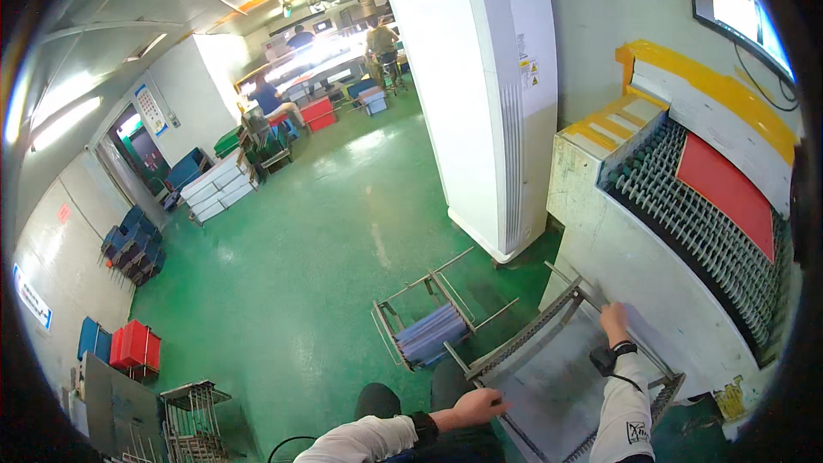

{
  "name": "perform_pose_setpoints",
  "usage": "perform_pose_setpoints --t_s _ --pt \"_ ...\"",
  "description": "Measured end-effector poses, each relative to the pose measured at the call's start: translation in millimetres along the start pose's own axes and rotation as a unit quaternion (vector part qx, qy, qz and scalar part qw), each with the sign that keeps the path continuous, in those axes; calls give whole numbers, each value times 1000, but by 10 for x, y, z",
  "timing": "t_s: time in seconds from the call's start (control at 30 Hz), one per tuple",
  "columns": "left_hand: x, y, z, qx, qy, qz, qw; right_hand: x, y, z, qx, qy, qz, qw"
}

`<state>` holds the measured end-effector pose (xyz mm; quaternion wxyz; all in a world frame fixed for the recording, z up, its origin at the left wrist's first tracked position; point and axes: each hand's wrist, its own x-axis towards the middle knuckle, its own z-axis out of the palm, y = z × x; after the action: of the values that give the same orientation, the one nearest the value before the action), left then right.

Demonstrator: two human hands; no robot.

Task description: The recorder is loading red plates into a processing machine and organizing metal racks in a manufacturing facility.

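Notched metal rack between my hands, beside the roller machine.
Grey metal rack with notched rails stands tilted in view, close in front of me at my right, near the white-sided machine with rows of metal rollers. Right hand at the rack's far bar, fingers curled; left hand beside the near bar, fingers bent inward. Cannot tell whether either grip is closed on metal or only resting. Flat greyish sheet surface shows inside the frame. Second metal rack holding bluish sheets on the green floor, just left. Step in hand, my reading: handling the rack or its contents. Next move likely calls for both hands kept level, sheet edges clear of the notches.
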<state>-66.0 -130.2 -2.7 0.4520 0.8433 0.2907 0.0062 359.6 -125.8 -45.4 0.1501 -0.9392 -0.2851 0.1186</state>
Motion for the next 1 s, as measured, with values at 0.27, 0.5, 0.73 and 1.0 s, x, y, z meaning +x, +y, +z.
perform_pose_setpoints --t_s 0.27,0.5,0.73,1.0 --pt "116 -169 174 14 -11 13 1000 68 262 -116 -1 -23 -168 986" --pt "160 -273 245 37 -26 15 999 -33 106 -184 -51 31 -201 978" --pt "248 -51 188 72 -96 -25 992 55 304 -84 -99 104 -191 971" --pt "274 -282 362 3 -132 -67 989 47 180 -31 -11 110 -99 989"
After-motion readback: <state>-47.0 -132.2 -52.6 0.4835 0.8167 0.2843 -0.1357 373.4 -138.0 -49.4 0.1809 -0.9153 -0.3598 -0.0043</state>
